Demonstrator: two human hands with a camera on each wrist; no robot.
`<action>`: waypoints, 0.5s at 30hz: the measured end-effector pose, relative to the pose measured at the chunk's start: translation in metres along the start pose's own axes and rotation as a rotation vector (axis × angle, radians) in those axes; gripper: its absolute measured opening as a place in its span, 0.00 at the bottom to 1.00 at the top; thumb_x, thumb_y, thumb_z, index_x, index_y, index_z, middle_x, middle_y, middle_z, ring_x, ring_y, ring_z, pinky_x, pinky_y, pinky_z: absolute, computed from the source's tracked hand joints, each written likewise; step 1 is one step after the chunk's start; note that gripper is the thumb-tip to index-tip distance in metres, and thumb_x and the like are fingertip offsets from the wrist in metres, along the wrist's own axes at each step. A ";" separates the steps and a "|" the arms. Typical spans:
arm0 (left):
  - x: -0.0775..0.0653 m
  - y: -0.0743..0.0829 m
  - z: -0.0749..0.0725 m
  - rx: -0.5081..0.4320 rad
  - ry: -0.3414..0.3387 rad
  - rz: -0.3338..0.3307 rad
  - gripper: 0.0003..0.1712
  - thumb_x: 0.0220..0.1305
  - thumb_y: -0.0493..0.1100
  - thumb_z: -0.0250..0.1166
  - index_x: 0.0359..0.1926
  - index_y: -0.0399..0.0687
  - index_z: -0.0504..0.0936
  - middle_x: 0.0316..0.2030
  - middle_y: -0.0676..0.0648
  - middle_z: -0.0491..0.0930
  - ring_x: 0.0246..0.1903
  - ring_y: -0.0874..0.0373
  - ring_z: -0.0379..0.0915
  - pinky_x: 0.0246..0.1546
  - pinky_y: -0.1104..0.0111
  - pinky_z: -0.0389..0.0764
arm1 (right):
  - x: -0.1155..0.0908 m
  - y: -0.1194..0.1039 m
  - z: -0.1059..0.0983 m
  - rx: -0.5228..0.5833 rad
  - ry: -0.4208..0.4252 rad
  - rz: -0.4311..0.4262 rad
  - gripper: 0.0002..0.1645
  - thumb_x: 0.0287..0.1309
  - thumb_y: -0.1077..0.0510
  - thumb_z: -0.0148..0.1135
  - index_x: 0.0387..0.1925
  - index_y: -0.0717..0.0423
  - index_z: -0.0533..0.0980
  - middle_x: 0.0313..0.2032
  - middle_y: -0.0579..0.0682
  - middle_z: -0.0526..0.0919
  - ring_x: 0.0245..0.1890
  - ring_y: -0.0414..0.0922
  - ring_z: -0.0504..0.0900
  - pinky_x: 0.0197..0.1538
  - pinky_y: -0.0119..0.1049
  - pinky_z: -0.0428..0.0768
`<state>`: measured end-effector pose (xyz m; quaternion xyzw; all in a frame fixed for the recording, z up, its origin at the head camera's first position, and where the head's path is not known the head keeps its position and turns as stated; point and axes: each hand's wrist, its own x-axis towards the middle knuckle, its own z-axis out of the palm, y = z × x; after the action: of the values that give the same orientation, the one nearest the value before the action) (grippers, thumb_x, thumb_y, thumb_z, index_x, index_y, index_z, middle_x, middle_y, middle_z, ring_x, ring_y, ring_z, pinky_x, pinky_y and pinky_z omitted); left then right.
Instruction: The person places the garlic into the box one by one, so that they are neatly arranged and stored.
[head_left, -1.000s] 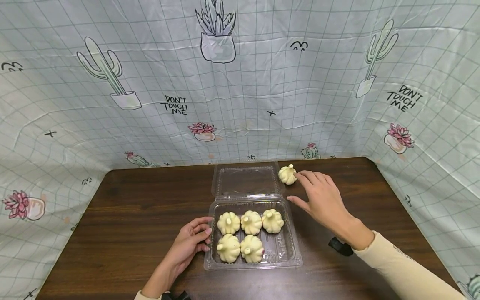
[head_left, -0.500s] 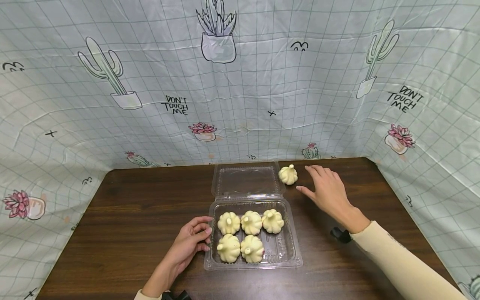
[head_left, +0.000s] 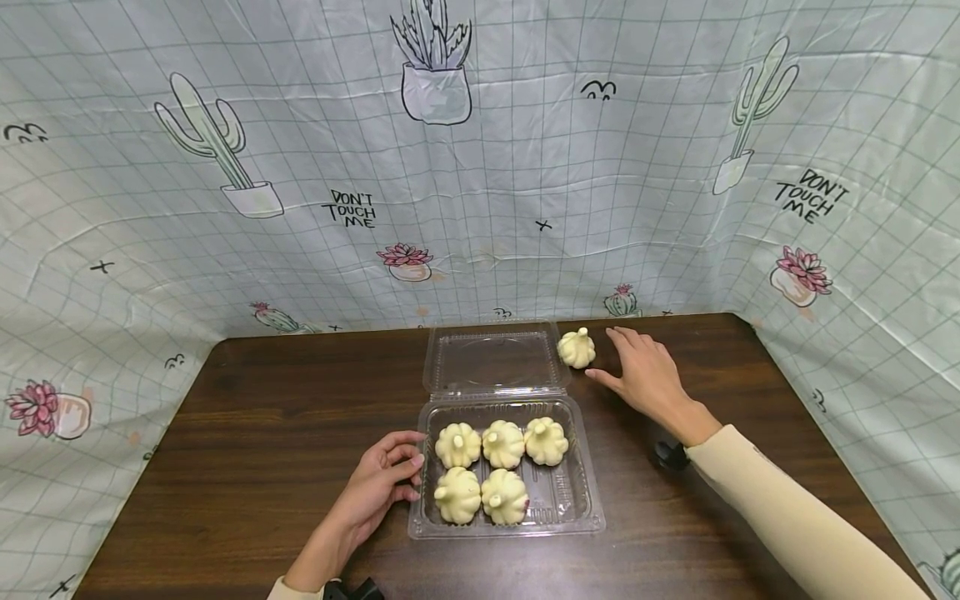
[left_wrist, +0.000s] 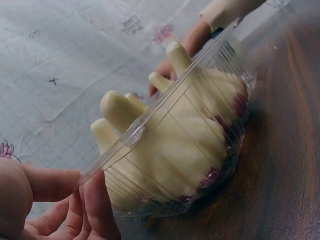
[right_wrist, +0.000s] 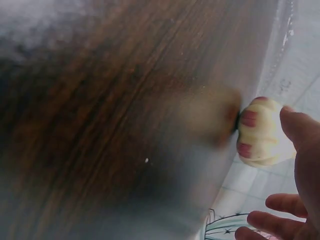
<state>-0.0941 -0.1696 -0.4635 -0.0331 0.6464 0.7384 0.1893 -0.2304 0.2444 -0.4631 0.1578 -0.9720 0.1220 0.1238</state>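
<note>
A clear plastic clamshell container lies with its lid folded back, several cream garlic bulbs in two rows in its base. In the head view, its front right part is bare plastic. My left hand is at the left side; the left wrist view shows thumb and fingers pinching the rim. One more garlic bulb sits on the table beside the lid's right edge. Just right of that bulb is my right hand, fingers spread and apart from it in the head view. Purple patches mark the bulb's underside.
The transparent lid lies flat toward the table's back edge. Around everything is a dark wood table. A cactus-print cloth hangs behind and at both sides.
My right hand has drawn away from the lone garlic bulb to the right, then shifted slightly back left. The bulb stands about where it was. My left hand and the container have not moved.
</note>
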 end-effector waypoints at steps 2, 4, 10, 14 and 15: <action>0.000 0.000 0.000 -0.002 0.002 -0.002 0.25 0.78 0.34 0.60 0.69 0.30 0.66 0.41 0.53 0.75 0.33 0.63 0.73 0.31 0.73 0.82 | 0.003 0.001 0.003 0.008 -0.023 0.012 0.51 0.65 0.39 0.72 0.71 0.73 0.68 0.68 0.71 0.73 0.64 0.69 0.74 0.65 0.66 0.73; 0.000 0.001 0.000 -0.003 0.002 -0.004 0.25 0.78 0.34 0.60 0.69 0.30 0.66 0.41 0.52 0.75 0.33 0.63 0.73 0.31 0.73 0.81 | 0.006 0.002 0.005 0.014 -0.044 0.021 0.52 0.65 0.38 0.72 0.73 0.72 0.67 0.70 0.71 0.72 0.65 0.69 0.73 0.66 0.67 0.72; 0.000 0.000 0.000 -0.008 -0.005 -0.001 0.25 0.78 0.35 0.61 0.69 0.31 0.66 0.41 0.53 0.75 0.33 0.63 0.73 0.31 0.73 0.82 | 0.012 0.002 0.010 0.030 -0.083 0.025 0.55 0.64 0.36 0.72 0.75 0.72 0.65 0.72 0.69 0.70 0.66 0.70 0.72 0.69 0.67 0.69; 0.000 0.001 0.000 -0.010 -0.009 -0.001 0.25 0.78 0.35 0.61 0.70 0.31 0.66 0.41 0.53 0.75 0.33 0.63 0.73 0.31 0.73 0.82 | 0.017 -0.001 0.012 0.036 -0.093 0.016 0.55 0.65 0.36 0.71 0.75 0.71 0.64 0.72 0.69 0.71 0.67 0.69 0.72 0.69 0.67 0.69; -0.001 0.001 0.000 -0.010 -0.009 -0.002 0.25 0.78 0.35 0.61 0.70 0.31 0.66 0.41 0.53 0.75 0.33 0.63 0.73 0.31 0.73 0.82 | 0.018 -0.002 0.013 0.037 -0.095 0.013 0.55 0.65 0.36 0.71 0.75 0.71 0.64 0.71 0.69 0.71 0.67 0.69 0.72 0.69 0.67 0.69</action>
<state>-0.0939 -0.1700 -0.4625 -0.0314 0.6419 0.7416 0.1925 -0.2487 0.2343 -0.4697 0.1593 -0.9754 0.1333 0.0739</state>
